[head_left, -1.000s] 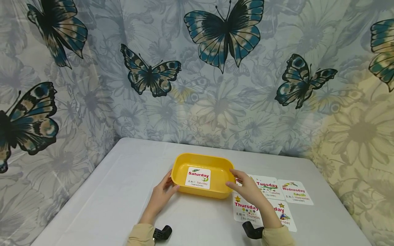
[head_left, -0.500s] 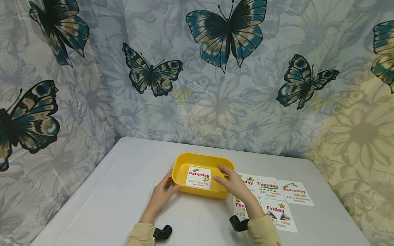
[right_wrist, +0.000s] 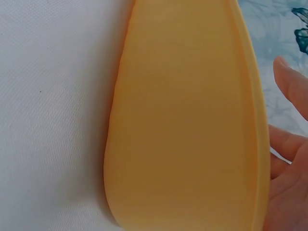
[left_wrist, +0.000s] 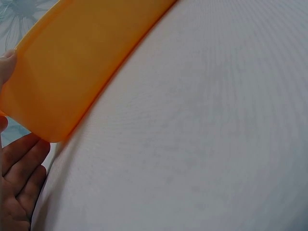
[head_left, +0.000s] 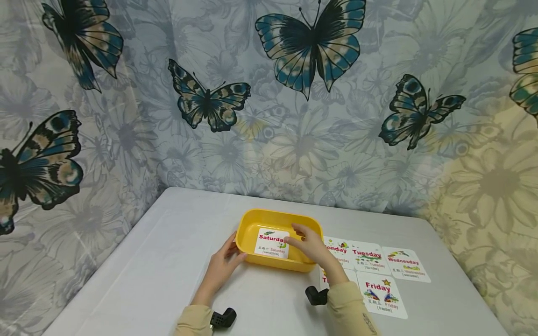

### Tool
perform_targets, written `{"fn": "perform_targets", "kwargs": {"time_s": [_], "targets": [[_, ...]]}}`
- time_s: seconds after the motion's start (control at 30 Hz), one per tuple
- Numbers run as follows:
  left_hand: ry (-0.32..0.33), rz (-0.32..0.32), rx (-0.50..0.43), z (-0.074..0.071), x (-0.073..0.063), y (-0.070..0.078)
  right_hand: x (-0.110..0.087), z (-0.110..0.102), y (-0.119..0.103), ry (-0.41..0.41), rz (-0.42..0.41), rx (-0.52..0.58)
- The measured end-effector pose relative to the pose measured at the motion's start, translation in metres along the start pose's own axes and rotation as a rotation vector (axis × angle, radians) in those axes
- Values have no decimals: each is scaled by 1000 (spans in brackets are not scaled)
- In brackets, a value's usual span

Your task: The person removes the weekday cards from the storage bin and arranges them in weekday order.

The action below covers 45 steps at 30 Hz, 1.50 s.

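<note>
A yellow plastic basket (head_left: 277, 264) stands on the table, with a white word card reading "Saturday" (head_left: 269, 247) lying inside it. At the basket's left end, my left hand (head_left: 219, 270) holds the corner. In the left wrist view its thumb (left_wrist: 6, 67) lies at the rim and its fingers (left_wrist: 24, 163) reach round the end wall. My right hand (head_left: 314, 245) hovers inside the basket's right half, thumb and fingers apart and holding nothing; the thumb tip overlaps the card's right edge in the head view. The right wrist view shows the basket's outer wall (right_wrist: 183, 115) in front of that hand.
Right of the basket lie word cards in two rows: Monday (head_left: 336, 247), Tuesday (head_left: 367, 257) and Wednesday (head_left: 404, 264) behind, Friday (head_left: 381, 294) in front. Another front card is mostly hidden by the right arm. A butterfly-patterned cloth (head_left: 294, 154) hangs behind the white table (head_left: 176, 233).
My right hand has moved left from the basket's right rim to over its inside, near the Saturday card. The Friday card has come into fuller view. My left hand stays at the basket.
</note>
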State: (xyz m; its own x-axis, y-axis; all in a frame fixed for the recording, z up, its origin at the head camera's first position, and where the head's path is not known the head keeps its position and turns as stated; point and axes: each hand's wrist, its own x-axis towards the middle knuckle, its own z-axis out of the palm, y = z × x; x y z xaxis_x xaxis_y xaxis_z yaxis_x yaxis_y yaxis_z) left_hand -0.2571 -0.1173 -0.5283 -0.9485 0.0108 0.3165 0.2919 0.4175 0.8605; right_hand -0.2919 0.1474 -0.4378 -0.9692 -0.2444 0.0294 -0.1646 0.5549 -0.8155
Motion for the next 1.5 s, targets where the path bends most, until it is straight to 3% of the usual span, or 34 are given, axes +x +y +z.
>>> {"fn": "perform_targets", "kwargs": {"time_s": [0.47, 0.87, 1.5], "targets": [[0, -19, -5, 1, 1, -2, 25, 8, 12, -13, 92, 73], [2, -13, -8, 1, 0, 1, 30, 17, 18, -51, 179, 150], [-12, -2, -8, 1, -1, -1, 40, 22, 24, -78, 221, -50]]}}
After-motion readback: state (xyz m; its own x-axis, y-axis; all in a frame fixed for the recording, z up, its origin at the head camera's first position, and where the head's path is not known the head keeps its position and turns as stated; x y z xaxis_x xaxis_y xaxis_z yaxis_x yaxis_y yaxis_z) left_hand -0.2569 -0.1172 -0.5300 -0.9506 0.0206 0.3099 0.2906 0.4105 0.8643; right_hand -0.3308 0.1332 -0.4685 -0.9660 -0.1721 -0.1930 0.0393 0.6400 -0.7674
